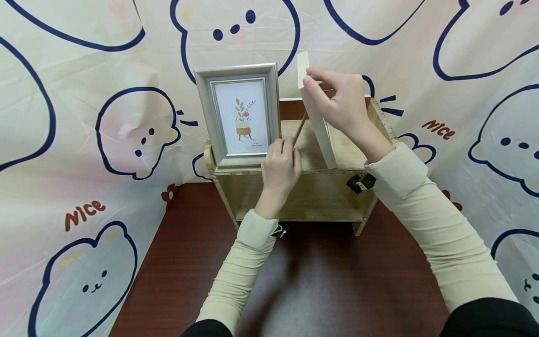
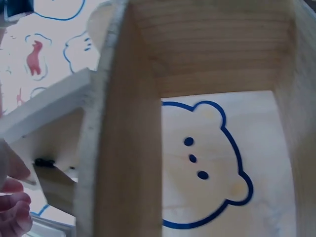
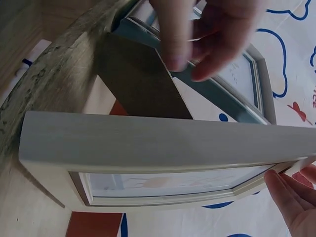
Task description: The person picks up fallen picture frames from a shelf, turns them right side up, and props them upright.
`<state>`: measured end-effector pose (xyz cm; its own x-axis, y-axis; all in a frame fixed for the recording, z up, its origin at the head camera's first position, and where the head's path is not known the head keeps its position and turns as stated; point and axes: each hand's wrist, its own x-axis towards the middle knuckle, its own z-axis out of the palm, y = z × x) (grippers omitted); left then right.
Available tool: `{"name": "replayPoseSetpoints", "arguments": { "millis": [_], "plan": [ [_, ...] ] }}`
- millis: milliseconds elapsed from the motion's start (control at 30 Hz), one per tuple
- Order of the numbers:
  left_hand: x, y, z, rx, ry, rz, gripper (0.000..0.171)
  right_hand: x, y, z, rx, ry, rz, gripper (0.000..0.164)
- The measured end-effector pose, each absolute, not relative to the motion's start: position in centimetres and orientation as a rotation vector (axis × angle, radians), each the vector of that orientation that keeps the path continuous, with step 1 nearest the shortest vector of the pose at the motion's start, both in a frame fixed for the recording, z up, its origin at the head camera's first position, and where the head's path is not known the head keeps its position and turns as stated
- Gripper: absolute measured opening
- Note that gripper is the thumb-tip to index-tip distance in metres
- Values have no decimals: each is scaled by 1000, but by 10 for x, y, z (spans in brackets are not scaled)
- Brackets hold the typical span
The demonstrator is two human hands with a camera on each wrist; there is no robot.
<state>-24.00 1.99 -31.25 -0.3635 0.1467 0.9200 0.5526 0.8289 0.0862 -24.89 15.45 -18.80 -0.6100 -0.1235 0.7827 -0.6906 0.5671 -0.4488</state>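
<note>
My right hand grips a white picture frame by its upper edge. In the head view the frame stands edge-on, its lower end on the top of a wooden shelf; the right wrist view shows its glazed front. A brown support leg slants out from its back. Close to that leg is my left hand, thumb and fingertips apart with nothing between them in the left wrist view. Just left of it, a silver-grey picture frame with a potted-plant print stands on the shelf.
The small wooden shelf has an open compartment below its top and stands on a dark reddish-brown table. A cloth backdrop with cartoon bears hangs behind and at both sides.
</note>
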Motion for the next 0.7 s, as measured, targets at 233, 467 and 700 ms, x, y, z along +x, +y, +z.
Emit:
{"name": "replayPoseSetpoints", "arguments": {
  "millis": [233, 467, 700],
  "plan": [
    [-237, 23, -301, -632, -1853, -673, 29, -257, 157, -180, 554, -2133, 1183, 30],
    [-236, 30, -291, -712, -1895, -962, 55, -274, 161, -168, 405, -2290, 1486, 32],
    [-235, 36, -285, -728, -1888, -1049, 77, -296, 165, -160, 199, -2450, 1704, 53]
  ]
}}
